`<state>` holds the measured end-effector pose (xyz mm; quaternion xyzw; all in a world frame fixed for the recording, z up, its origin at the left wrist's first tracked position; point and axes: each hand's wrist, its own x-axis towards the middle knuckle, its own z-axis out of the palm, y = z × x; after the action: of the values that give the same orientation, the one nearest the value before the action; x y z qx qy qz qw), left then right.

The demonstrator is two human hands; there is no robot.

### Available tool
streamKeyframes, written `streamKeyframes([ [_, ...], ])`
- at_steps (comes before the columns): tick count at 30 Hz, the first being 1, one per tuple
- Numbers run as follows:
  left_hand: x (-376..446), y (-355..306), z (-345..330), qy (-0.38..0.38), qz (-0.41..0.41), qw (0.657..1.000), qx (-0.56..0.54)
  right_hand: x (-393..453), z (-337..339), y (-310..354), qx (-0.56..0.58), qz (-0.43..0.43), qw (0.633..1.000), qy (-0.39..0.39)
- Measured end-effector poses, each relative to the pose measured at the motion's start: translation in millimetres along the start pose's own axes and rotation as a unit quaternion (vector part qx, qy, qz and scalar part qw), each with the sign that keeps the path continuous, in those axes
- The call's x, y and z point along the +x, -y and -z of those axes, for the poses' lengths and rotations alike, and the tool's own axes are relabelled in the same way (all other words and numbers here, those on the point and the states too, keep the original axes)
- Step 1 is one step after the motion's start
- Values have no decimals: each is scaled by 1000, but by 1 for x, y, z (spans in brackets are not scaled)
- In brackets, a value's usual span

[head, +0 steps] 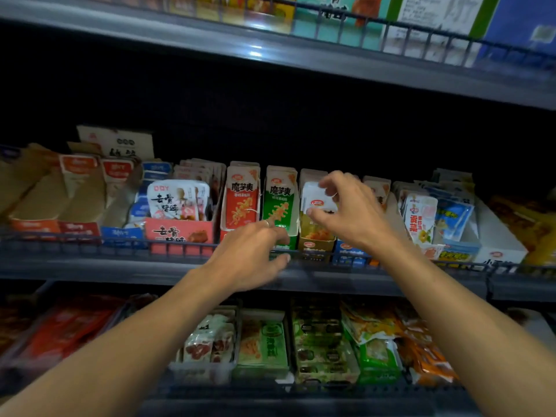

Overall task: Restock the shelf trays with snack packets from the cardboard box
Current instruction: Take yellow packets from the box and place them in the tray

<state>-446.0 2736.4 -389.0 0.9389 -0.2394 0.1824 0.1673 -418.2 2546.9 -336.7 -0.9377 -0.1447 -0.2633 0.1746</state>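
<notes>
Forearms: two bare arms (99, 365) reach up from the bottom corners toward the middle shelf.
Left hand (252, 254): hovers in front of the shelf's wire rail, fingers loosely curled, index finger stretched toward the green packets; it grips nothing, and a ring shows on one finger.
Right hand (346, 212): thumb and fingertips pinch a small white packet (316, 200) with a red logo, held at the top of the yellow tray (whether it already rests on the packets below I cannot tell).
Yellow tray (316, 239): stands on the middle shelf just right of the green packets; its front wall shows a pale yellow print.
Green packets (279, 200): upright row in a tray, touching the red packets (242, 197) on their left.
Red carton (180, 233): further left, holding white packets (177, 200) with black lettering.
Blue tray (350, 254): low behind the rail, under the right wrist, just right of the yellow tray.
Far right of this shelf: white-and-yellow packets (421, 215) and blue sachets (454, 218), standing upright.
Middle shelf (90, 266): grey edge with a dark wire rail along the front.
Lower shelf: green, red and orange snack bags (261, 344) lie in trays (blurred, print unreadable).
Top shelf (210, 34): boxes behind a wire rail, mostly out of focus.
</notes>
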Motion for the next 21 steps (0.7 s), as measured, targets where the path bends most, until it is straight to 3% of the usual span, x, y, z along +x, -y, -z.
streamKeyframes([
  [9, -131, 53, 48, 32, 77, 995, 54, -45, -51, 124, 65, 119, 981, 138],
  [21, -335, 153, 69, 115, 210, 966, 101, -94, -182, 300, 140, 206, 918, 309],
])
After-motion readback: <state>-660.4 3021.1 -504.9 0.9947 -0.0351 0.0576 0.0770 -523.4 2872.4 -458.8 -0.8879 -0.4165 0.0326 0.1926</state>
